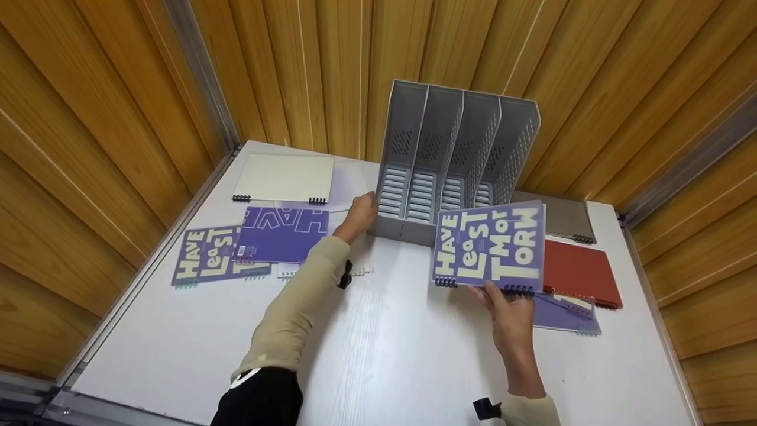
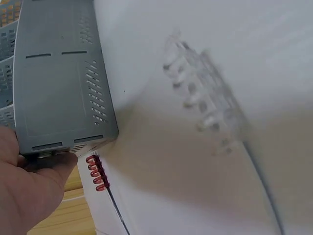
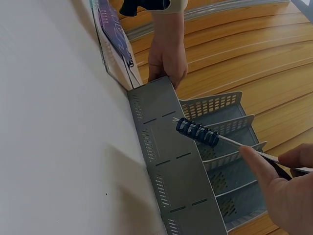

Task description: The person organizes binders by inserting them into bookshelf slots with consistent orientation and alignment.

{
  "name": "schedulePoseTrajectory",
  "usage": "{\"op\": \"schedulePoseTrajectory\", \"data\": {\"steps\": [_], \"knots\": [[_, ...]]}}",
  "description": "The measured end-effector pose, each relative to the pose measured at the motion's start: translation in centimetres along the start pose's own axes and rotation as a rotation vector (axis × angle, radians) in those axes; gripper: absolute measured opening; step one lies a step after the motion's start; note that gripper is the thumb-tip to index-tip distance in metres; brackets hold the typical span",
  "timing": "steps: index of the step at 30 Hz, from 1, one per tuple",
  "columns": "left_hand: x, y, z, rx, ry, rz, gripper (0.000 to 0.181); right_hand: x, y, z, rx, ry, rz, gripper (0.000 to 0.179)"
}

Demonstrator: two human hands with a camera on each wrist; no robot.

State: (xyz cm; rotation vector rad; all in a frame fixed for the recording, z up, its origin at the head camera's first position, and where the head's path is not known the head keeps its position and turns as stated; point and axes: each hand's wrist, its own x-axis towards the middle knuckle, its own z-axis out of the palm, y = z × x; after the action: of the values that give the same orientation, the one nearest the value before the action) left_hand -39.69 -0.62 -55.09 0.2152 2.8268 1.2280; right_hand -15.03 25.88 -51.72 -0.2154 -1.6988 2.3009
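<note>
A grey file organizer (image 1: 402, 231) with several upright slots stands at the back of the white table. At its left front side, my left hand (image 1: 358, 218) grips the wall; the left wrist view shows that hand (image 2: 34, 191) curled round the organizer's end. My right hand (image 1: 510, 316) pinches a purple spiral notebook (image 1: 489, 245) by its bound lower edge, thumb on the cover. Pale block letters cover this notebook, which is raised in front of the organizer's right part. Its dark binding rings (image 3: 196, 132) show edge-on in the right wrist view.
Left of the organizer lie a cream notebook (image 1: 284, 176), a dark purple notebook (image 1: 284, 236) and a lettered notebook (image 1: 204, 251). On the right are a red notebook (image 1: 579, 272), a grey-brown notebook (image 1: 568, 216) and a purple one (image 1: 562, 319). Wood-look walls (image 1: 331, 71) enclose the table.
</note>
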Motion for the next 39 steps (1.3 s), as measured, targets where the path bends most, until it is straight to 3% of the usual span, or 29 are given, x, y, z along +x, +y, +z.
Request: {"op": "schedulePoseTrajectory", "data": {"steps": [3, 9, 14, 19, 29, 34, 39], "knots": [[0.1, -0.2, 0.1, -0.021, 0.009, -0.028, 0.036, 0.2, -0.1, -0.2, 0.008, 0.023, -0.008, 0.062], [0.0, -0.4, 0.4, -0.052, 0.023, -0.014, 0.032, 1.2, -0.5, -0.6, 0.021, 0.076, -0.026, 0.063], [-0.1, -0.1, 0.6, -0.055, 0.068, -0.013, 0.032, 2.5, -0.7, -1.0, 0.000, 0.070, -0.083, 0.063], [-0.2, 0.1, 0.7, -0.057, 0.071, -0.017, 0.033, 4.2, -0.9, -1.5, 0.041, 0.081, -0.110, 0.062], [-0.2, 0.0, 0.8, -0.059, 0.072, -0.025, 0.033, 6.8, -0.8, -1.6, -0.178, 0.155, -0.103, 0.054], [-0.1, 0.0, 0.7, -0.047, 0.084, -0.023, 0.031, 7.9, -0.7, -1.1, -0.171, 0.188, -0.110, 0.054], [-0.2, 0.1, 0.7, -0.034, 0.071, -0.033, 0.031, 9.6, -1.1, -0.7, -0.095, 0.215, -0.140, 0.056]]}}
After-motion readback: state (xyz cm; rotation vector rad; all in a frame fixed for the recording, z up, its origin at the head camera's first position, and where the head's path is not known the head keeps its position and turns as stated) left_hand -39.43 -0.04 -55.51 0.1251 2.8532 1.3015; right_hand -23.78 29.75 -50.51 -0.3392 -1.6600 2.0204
